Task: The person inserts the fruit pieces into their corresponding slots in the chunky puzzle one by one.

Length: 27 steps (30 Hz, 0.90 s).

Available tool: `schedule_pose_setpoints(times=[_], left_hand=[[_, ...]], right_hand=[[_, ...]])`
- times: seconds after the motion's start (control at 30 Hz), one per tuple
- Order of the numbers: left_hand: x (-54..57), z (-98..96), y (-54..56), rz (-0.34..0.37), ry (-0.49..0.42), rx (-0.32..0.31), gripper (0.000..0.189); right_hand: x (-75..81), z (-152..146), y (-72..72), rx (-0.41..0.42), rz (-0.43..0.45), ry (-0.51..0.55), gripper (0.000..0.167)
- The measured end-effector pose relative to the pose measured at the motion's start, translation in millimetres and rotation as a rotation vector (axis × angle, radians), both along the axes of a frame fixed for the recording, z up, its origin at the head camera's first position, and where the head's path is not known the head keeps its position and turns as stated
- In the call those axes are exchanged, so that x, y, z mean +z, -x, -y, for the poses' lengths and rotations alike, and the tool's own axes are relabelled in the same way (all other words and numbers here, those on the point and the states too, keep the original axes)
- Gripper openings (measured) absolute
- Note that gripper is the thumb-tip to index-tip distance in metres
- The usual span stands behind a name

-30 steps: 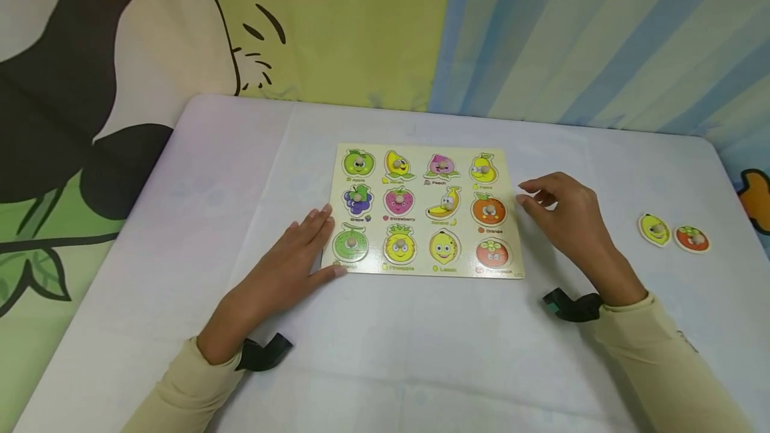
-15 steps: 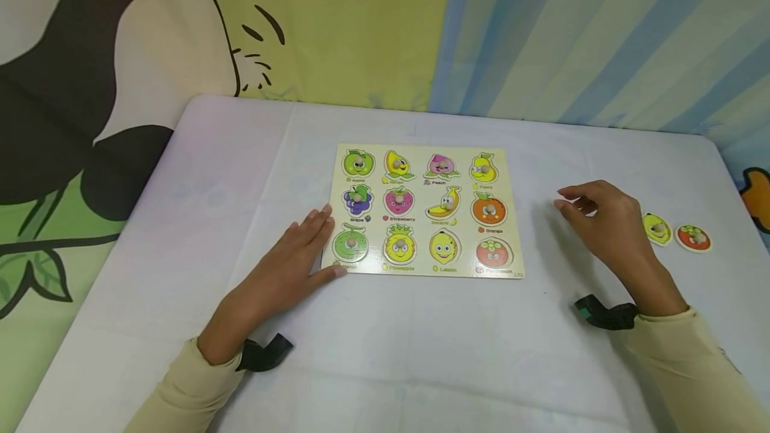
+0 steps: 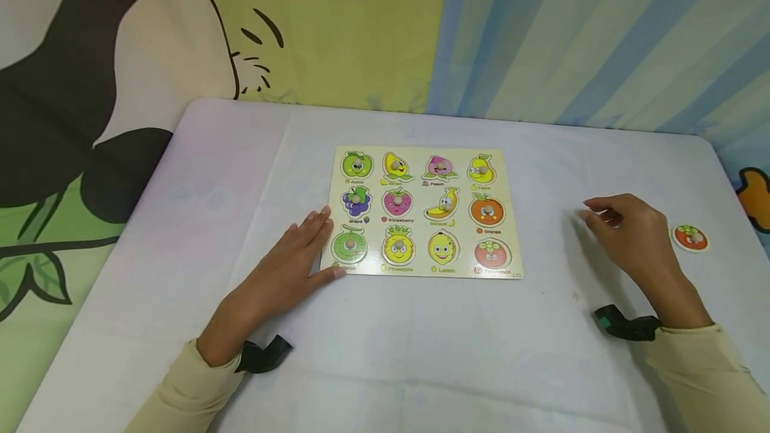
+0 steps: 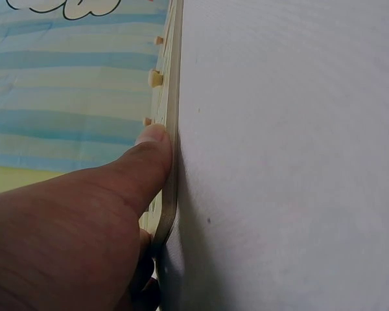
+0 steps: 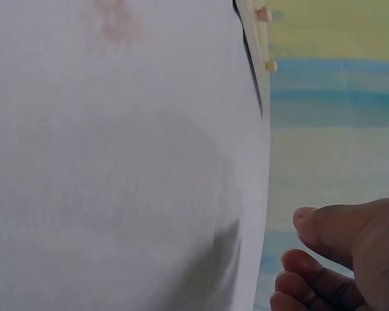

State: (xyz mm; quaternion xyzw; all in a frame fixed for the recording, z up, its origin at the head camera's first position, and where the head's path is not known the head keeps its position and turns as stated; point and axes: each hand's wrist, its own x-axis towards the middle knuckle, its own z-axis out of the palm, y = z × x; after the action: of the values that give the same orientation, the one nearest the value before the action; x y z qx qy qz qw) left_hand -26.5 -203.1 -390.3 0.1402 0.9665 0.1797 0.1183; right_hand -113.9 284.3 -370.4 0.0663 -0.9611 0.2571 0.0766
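A wooden fruit peg puzzle board [image 3: 422,239] lies flat on the table. Knobbed pieces fill most of its slots, while the printed lemon slot [image 3: 443,248] and persimmon slot [image 3: 492,254] show no knobs. My left hand [image 3: 283,269] rests at the board's near left corner, fingers extended at the left edge and thumb [image 4: 142,162] against the near edge. To the right of the board, my right hand [image 3: 631,236] hovers over the table, thumb and fingers loosely bent with nothing between them. Just beyond it lies a red persimmon piece [image 3: 690,238]; the lemon piece is hidden behind the hand.
A white cloth covers the table [image 3: 409,339]. Behind it hangs a printed curtain [image 3: 337,25] with yellow and striped blue areas. Black wrist mounts [image 3: 265,354] sit at both cuffs.
My right hand has moved right and toward me, away from the board's right edge, and now covers the lemon piece. My left hand and the board have stayed put.
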Motion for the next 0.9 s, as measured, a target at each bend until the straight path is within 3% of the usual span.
schedule_pose_setpoints(times=[0.37, 0.53, 0.9], left_hand=[[1.2, -0.2, 0.1, 0.003, 0.005, 0.003, 0.088], [2.4, -0.6, -0.7, -0.008, 0.003, -0.001, 0.088], [2.0, -0.3, -0.5, 0.001, 0.000, 0.004, 0.088]], right_hand=[[2.9, -19.6, -2.3, -0.036, -0.014, -0.075, 0.025], [5.0, -30.1, -2.9, -0.091, 0.025, -0.103, 0.025], [-6.7, -49.4, 0.1, -0.172, 0.054, -0.149, 0.026]])
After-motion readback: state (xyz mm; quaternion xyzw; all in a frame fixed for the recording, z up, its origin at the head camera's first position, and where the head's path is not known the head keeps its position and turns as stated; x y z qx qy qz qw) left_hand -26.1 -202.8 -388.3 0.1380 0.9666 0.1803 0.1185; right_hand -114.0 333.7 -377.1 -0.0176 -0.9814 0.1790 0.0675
